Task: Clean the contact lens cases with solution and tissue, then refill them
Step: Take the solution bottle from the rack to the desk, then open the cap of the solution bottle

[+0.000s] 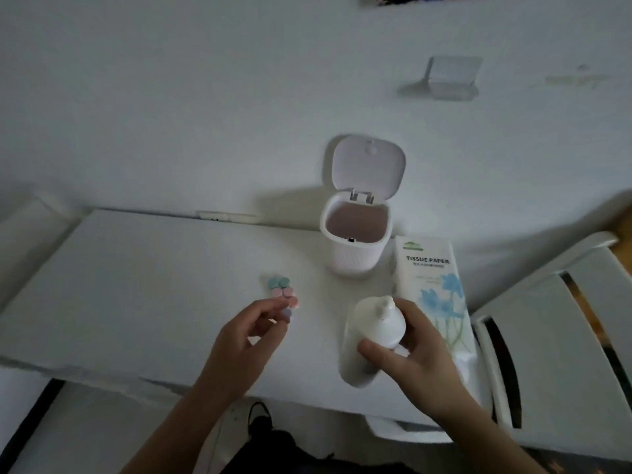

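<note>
Several small contact lens cases (282, 291), blue-green, pink and purple, lie in a row on the white table (136, 285). My left hand (246, 333) hovers at the near end of the row, its fingertips curled by the purple case (286, 314); whether they pinch it is unclear. My right hand (407, 357) grips a white solution bottle (376, 328), lifted above the table with its nozzle tip pointing up. A tissue paper pack (434, 285) with blue flowers lies just behind the bottle.
A small white bin (355, 241) with its lid flipped open stands behind the cases and left of the tissue pack. A white chair (561, 336) sits at the table's right side. The wall is close behind the table.
</note>
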`<action>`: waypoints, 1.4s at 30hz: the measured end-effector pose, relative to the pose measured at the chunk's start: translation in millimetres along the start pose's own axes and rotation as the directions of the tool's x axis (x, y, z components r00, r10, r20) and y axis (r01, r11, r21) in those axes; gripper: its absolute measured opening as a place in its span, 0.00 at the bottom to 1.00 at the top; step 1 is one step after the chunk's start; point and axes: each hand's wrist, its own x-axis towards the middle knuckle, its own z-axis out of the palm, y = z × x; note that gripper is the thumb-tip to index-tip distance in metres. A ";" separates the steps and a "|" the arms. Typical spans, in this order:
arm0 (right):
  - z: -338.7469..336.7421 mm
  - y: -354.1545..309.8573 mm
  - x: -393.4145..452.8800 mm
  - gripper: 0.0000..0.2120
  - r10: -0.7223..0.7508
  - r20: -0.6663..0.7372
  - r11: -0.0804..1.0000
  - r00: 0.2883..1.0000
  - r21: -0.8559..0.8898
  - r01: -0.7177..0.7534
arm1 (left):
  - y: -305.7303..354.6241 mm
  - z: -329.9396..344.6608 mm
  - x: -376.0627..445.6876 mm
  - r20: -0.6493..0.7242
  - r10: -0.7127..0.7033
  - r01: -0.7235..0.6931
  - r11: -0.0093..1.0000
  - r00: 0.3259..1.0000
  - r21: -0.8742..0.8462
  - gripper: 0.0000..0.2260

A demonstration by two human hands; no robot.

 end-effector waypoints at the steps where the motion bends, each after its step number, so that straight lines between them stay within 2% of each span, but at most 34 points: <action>1: 19.5 -5.8 12.4 0.27 0.020 -0.015 1.000 1.000 0.021 -0.019 | -6.8 -14.3 13.2 0.057 0.028 -0.030 0.999 0.998 0.021 0.14; 3: 57.5 -19.2 35.1 0.26 0.053 -0.041 0.995 0.998 0.088 -0.049 | -18.0 -40.3 35.5 0.181 0.083 -0.095 0.994 0.980 0.059 0.19; 6: 105.3 -38.6 61.2 0.27 0.093 -0.038 0.976 0.995 0.200 -0.083 | -28.7 -65.1 60.2 0.321 0.110 -0.164 0.976 0.941 0.144 0.32; 8: 130.7 -47.9 72.0 0.31 0.102 -0.025 0.965 0.994 0.247 -0.093 | -31.7 -73.5 71.4 0.339 0.106 -0.167 0.974 0.935 0.155 0.37; 13: 166.8 -51.4 95.3 0.33 0.120 0.012 0.952 0.993 0.281 -0.119 | -44.2 -90.4 98.3 0.272 0.108 -0.140 0.985 0.956 0.100 0.34; 15: 163.3 -52.7 105.5 0.30 0.105 -0.016 0.977 0.994 0.187 -0.100 | -50.9 -99.5 105.2 0.272 0.129 -0.169 0.977 0.954 0.130 0.34; 18: 145.2 -61.8 126.6 0.20 -0.014 -0.114 0.990 0.993 -0.142 -0.003 | -58.5 -113.6 119.9 0.272 0.169 -0.232 0.947 0.947 0.220 0.33; 21: 133.7 -56.7 146.3 0.23 -0.133 -0.059 0.902 0.989 -0.422 0.096 | -63.4 -117.4 136.2 0.329 0.212 -0.327 0.879 0.920 0.348 0.34; 24: 135.6 -32.8 155.7 0.22 -0.187 -0.044 0.827 0.981 -0.546 0.133 | -77.9 -111.3 148.4 0.358 0.266 -0.409 0.808 0.895 0.423 0.34; 28: 140.5 4.0 155.8 0.30 -0.180 -0.105 0.786 0.978 -0.614 0.079 | -106.0 -93.4 159.3 0.358 0.377 -0.513 0.725 0.854 0.459 0.33; 32: 148.7 28.8 153.3 0.35 -0.205 -0.171 0.821 0.964 -0.567 0.074 | -133.6 -77.3 161.9 0.310 0.528 -0.610 0.638 0.791 0.470 0.33; 38: 164.4 53.3 145.6 0.33 -0.290 -0.167 0.858 0.942 -0.481 0.179 | -161.2 -71.8 150.3 0.253 0.673 -0.683 0.510 0.695 0.523 0.34; 42: 177.5 57.1 115.8 0.30 -0.360 -0.189 0.862 0.913 -0.442 0.248 | -163.7 -80.3 117.5 0.224 0.701 -0.696 0.509 0.676 0.507 0.34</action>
